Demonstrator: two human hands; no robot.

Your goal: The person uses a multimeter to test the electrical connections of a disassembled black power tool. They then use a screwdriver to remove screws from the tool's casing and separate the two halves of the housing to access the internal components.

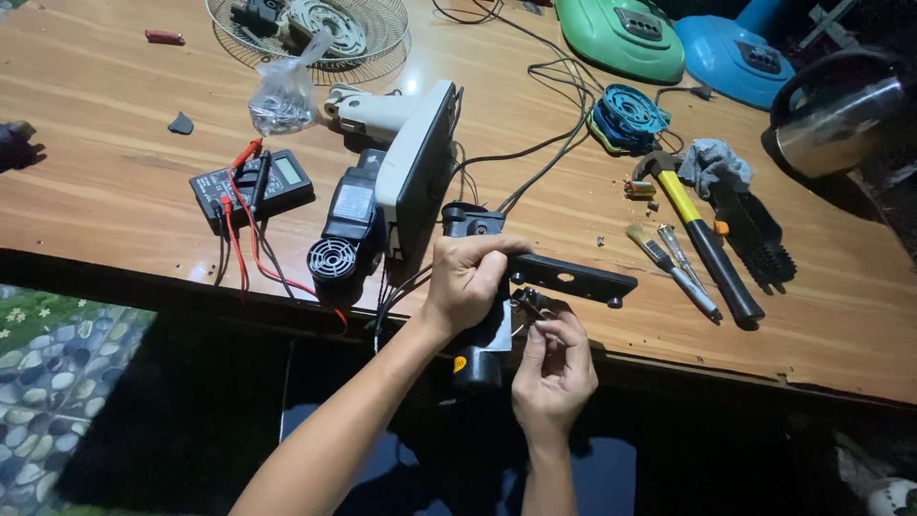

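While my left hand [468,277] clamps the stiff black plastic bracket [573,279], my right fingers [546,330] pinch its small, slippery metal fitting [525,304].

Both hands [465,279] bare – no gloves, sleeves, rings, etc.

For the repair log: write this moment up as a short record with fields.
Setting: wooden table, seen from above
Left hand: grips a black bracket at the table edge
Right hand: pinches a small dark part just below the bracket
Beside the hands: grey and white fan housing lying on its side
Left of it: black multimeter with red and black leads
To the right: yellow-handled hammer, screwdrivers
Far edge: wire fan guard
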